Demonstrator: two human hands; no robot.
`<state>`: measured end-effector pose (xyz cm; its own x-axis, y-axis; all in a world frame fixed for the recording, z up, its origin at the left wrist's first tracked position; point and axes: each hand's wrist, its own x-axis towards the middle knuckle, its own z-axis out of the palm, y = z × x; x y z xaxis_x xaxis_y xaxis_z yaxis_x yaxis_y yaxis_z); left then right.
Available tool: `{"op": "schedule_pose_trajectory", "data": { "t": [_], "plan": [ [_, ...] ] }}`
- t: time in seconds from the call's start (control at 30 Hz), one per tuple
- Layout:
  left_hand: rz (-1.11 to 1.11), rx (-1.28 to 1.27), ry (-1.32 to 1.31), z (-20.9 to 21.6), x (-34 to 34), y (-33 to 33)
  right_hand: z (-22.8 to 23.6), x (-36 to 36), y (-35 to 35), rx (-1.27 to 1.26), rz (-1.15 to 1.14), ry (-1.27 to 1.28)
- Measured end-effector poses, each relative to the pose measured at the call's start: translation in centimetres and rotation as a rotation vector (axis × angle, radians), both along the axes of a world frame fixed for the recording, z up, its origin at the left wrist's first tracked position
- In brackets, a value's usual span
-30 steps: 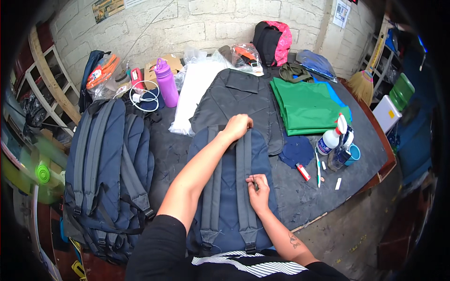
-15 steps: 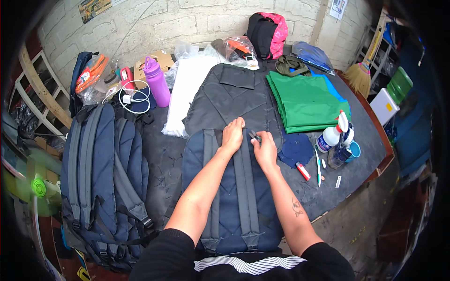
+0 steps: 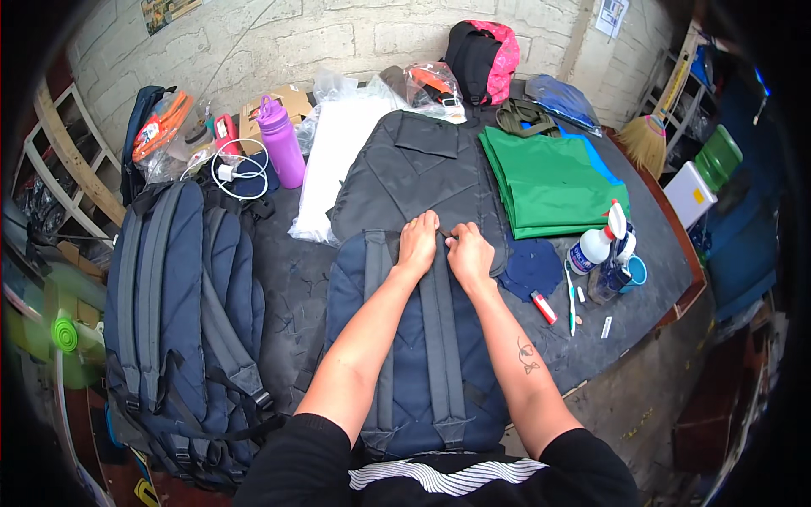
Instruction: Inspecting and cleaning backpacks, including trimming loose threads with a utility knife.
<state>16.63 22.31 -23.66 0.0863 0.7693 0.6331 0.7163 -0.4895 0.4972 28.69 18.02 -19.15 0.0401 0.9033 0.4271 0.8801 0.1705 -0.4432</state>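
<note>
A navy backpack (image 3: 414,338) with grey shoulder straps lies flat in front of me, straps up. At its top edge my left hand (image 3: 417,247) is closed, its fingers pinching the fabric near the top of the right strap. Close beside it, my right hand (image 3: 470,255) is closed too, fingertips at the same edge. It holds small dark thread snips, now almost wholly hidden by the fingers. Beyond both hands spreads a dark grey bag panel (image 3: 405,182) with a small flap, its near end touching the backpack's top.
More navy backpacks (image 3: 182,296) are stacked at left. Behind stand a purple bottle (image 3: 281,148), a white charging cable (image 3: 245,173) and white sheeting (image 3: 338,152). At right lie folded green fabric (image 3: 545,182), a spray bottle (image 3: 598,241), a blue cup (image 3: 634,275) and a toothbrush (image 3: 571,300).
My right hand has moved slightly left, in toward my left hand, and the snips that showed at its fingertips are now covered. My left hand stays in place.
</note>
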Motion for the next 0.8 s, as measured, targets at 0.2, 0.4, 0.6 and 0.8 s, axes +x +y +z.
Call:
{"op": "schedule_pose_trajectory", "data": {
  "t": [0.2,0.4,0.6,0.8],
  "plan": [
    [-0.174,-0.106,-0.124,2.0,-1.5,-0.7,0.4,1.6,-1.6,-0.018,-0.086,0.233],
    [-0.023,0.126,-0.264,7.8,-3.9,-8.5,-2.3,7.6,-9.1,-0.125,-0.013,0.306],
    [0.035,-0.232,0.214,3.6,-3.4,-14.5,-4.2,18.1,-11.8,0.009,-0.636,-0.142],
    [0.081,-0.268,0.24,1.1,-2.7,-16.0,-6.3,22.2,-10.4,-0.082,-0.634,-0.115]
  ]
}}
